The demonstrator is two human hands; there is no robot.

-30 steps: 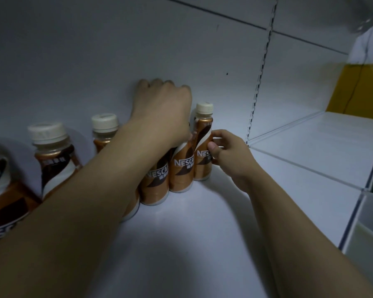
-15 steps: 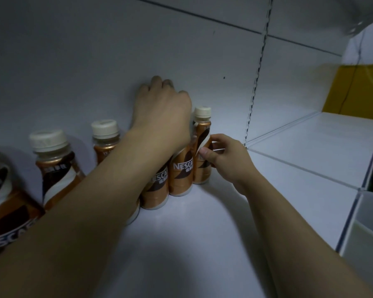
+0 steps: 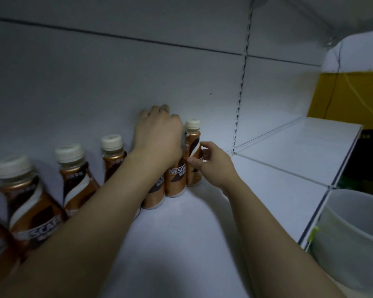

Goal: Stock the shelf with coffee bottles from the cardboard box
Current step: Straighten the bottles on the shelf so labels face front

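Note:
Several brown coffee bottles with cream caps stand in a row along the back of the white shelf point(image 3: 181, 244). My left hand point(image 3: 157, 136) lies over the tops of two bottles point(image 3: 176, 181) near the row's right end, hiding their caps. My right hand point(image 3: 213, 164) grips the body of the rightmost bottle point(image 3: 193, 151), thumb on the front of the label, fingers behind it. That bottle stands upright against the back wall. More bottles point(image 3: 75, 177) stand to the left, the nearest ones blurred. The cardboard box is out of view.
A slotted upright point(image 3: 240, 93) divides the back wall. Right of it lies another white shelf section point(image 3: 299, 151). A white bucket point(image 3: 353, 244) sits low at the right edge. A yellow panel point(image 3: 349, 97) fills the far right background.
The view has shifted, so the hands and bottles sit lower in the frame. My right thumb has slid across the rightmost bottle's label, which has turned. My left hand stays on the bottle tops.

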